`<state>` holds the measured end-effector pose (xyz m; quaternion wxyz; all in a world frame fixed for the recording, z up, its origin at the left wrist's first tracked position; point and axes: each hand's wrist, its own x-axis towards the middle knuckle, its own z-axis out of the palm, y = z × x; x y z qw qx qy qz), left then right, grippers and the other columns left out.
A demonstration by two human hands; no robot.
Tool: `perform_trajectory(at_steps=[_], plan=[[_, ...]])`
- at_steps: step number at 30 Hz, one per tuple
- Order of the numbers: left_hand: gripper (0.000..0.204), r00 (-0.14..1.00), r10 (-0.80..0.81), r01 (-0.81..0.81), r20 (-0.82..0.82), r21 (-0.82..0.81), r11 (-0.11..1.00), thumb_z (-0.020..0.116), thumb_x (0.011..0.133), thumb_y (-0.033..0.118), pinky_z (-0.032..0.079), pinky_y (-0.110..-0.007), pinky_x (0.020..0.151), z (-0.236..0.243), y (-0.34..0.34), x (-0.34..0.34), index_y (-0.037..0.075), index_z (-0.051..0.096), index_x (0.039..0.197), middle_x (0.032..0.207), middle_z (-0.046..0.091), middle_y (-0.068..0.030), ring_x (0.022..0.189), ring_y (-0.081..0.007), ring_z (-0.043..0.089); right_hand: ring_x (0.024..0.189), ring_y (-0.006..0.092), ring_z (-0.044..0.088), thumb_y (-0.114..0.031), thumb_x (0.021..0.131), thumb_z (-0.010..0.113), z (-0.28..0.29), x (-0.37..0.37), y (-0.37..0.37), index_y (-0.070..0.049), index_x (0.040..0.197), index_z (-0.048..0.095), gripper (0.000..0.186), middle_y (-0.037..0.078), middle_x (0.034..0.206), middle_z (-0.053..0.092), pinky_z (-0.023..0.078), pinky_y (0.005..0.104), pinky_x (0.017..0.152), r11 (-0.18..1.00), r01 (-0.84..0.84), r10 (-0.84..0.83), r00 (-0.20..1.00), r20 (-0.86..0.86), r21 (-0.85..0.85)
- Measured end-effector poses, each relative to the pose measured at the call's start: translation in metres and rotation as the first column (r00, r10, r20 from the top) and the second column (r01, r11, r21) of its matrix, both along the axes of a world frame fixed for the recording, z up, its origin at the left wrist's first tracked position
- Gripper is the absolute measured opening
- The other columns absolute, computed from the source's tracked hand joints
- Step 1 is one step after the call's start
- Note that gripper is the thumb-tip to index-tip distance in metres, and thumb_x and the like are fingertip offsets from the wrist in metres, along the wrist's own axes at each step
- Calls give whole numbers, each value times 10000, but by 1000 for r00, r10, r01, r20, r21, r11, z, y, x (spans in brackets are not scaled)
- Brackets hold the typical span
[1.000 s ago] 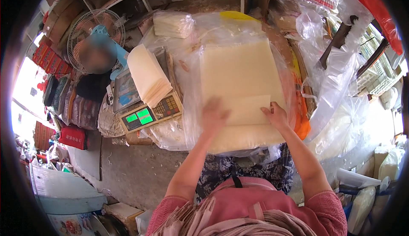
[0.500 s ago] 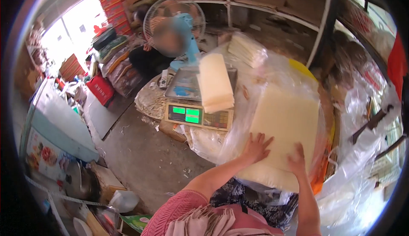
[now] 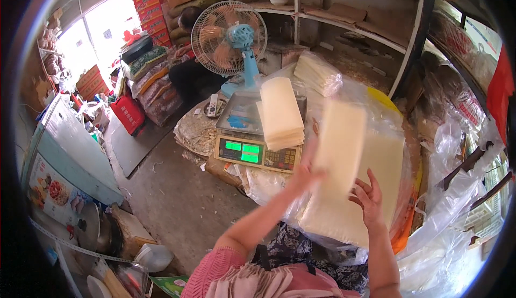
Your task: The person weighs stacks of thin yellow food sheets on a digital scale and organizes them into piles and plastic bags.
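A folded pale-yellow sheet (image 3: 342, 142), blurred by motion, is raised above a wide stack of similar thin sheets (image 3: 379, 177). My left hand (image 3: 307, 173) grips it at its left edge; its fingers are smeared and partly hidden. By the lower right edge of the folded sheet is my right hand (image 3: 368, 198), its fingers apart and slightly curled, holding nothing that I can see. Left of the raised sheet, a pile of folded sheets (image 3: 282, 115) rests on the metal pan (image 3: 236, 110) of a digital scale (image 3: 257, 154) with green displays.
Plastic film (image 3: 293, 198) spreads under the big stack. More sheets in clear plastic (image 3: 317, 75) lie behind. A blue fan (image 3: 236, 37) stands beyond the scale, with a person in dark clothing (image 3: 188, 77) behind it. A remote control (image 3: 213, 104) lies left of the pan.
Both hands lay on the big stack. Now a folded sheet is lifted in my left hand, which has moved up and left. My right hand has risen off the stack. The view has shifted slightly.
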<state>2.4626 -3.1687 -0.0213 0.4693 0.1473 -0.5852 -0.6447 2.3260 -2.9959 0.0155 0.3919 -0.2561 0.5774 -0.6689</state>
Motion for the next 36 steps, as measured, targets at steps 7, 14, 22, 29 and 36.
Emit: perform_trajectory(at_steps=[7, 14, 22, 29, 36], plan=[[873, 909, 349, -383, 226, 127, 915, 622, 667, -93, 529, -344, 727, 61, -192, 38, 64, 246, 1439, 1101, 603, -164, 886, -221, 628, 839, 262, 660, -112, 860, 615, -59, -2, 19, -42, 1431, 207, 705, 182, 1116, 595, 543, 354, 724, 974, -222, 222, 975, 13, -41], [924, 869, 268, -384, 417, 225, 895, 714, 576, -40, 523, -342, 588, 36, -196, 34, 44, 305, 1401, 1090, 592, -160, 848, -265, 618, 824, 271, 664, -53, 853, 587, -91, -22, 60, -20, 1413, 239, 659, 185, 1057, 619, 546, 349, 708, 991, -107, 94, 983, 157, 77], [635, 362, 795, -79, 486, -834, 546, 519, 856, 436, 145, -619, 1056, 70, -185, -2, 192, 331, 1411, 1450, 317, -144, 1364, -368, 179, 836, 252, 651, -72, 848, 598, -90, -26, 83, 19, 1348, 354, 564, 172, 1041, 614, 533, 353, 754, 994, -34, 16, 984, 179, 102], [651, 51, 755, 331, 654, -724, 605, 245, 890, 625, 71, -590, 1084, -29, -185, -15, 261, 305, 1427, 1512, 208, -108, 1381, -403, 147, 850, 128, 629, -72, 919, 531, -124, -11, 81, 20, 1108, 592, 219, 94, 923, 655, 525, 266, 694, 969, -17, 111, 922, -371, 247], [602, 30, 751, 252, 659, -732, 633, 326, 906, 570, 82, -556, 1095, 18, -166, -15, 264, 317, 1424, 1508, 228, -80, 1375, -378, 186, 811, 268, 609, -61, 776, 594, -115, 26, 53, -41, 979, 632, 208, 86, 873, 624, 464, 416, 807, 978, -104, 203, 298, -933, 179]])
